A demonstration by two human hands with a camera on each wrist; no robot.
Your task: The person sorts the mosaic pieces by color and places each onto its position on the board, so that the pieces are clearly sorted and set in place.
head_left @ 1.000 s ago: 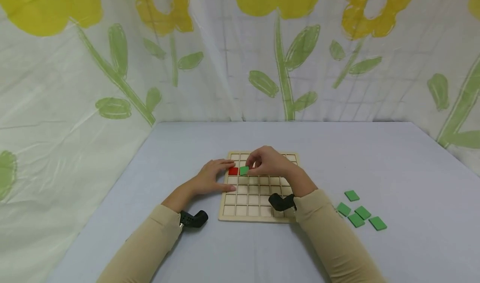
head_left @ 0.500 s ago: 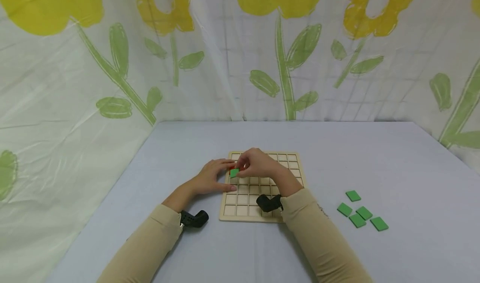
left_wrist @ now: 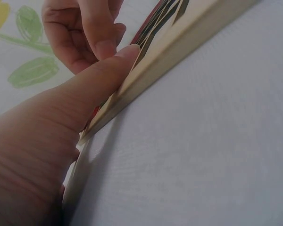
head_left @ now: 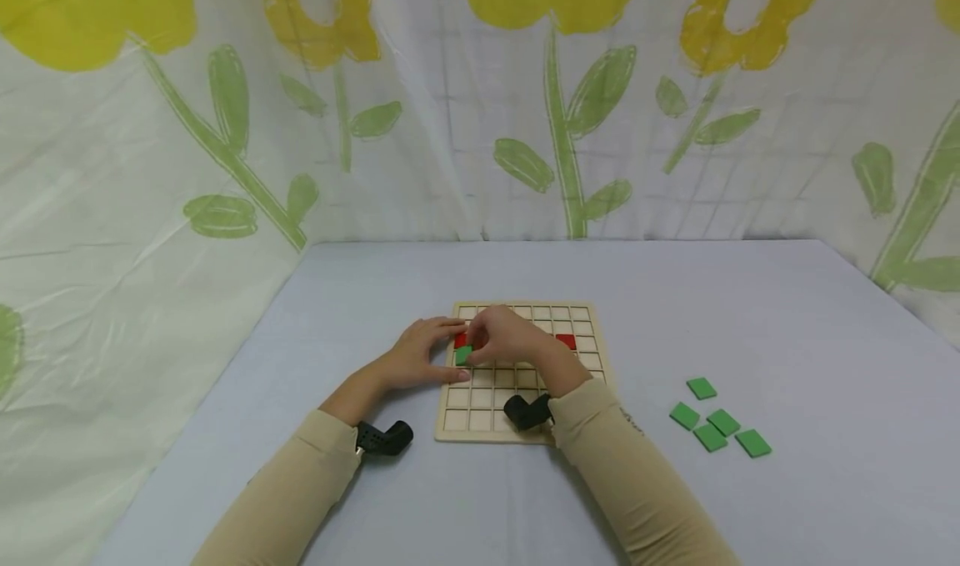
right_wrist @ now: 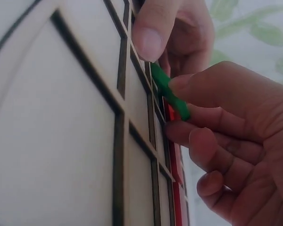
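Note:
A wooden grid board lies flat on the table. My right hand is over its left columns and pinches a green square tile between thumb and fingers. In the right wrist view that green tile is tilted, with one end down by the grid. Just behind it a red tile sits in the left column. Another red tile shows farther right in the same row; my right hand hides the cells between. My left hand rests at the board's left edge, fingers and thumb spread, the thumb touching the frame.
Several loose green tiles lie on the table right of the board. A white curtain with printed flowers hangs behind and at the left. A black wrist device juts from my right wrist over the board.
My right hand has carried the green tile left, then down towards the left column's cell in front of the red tile. The red tile on the right came into view. My left hand stayed put.

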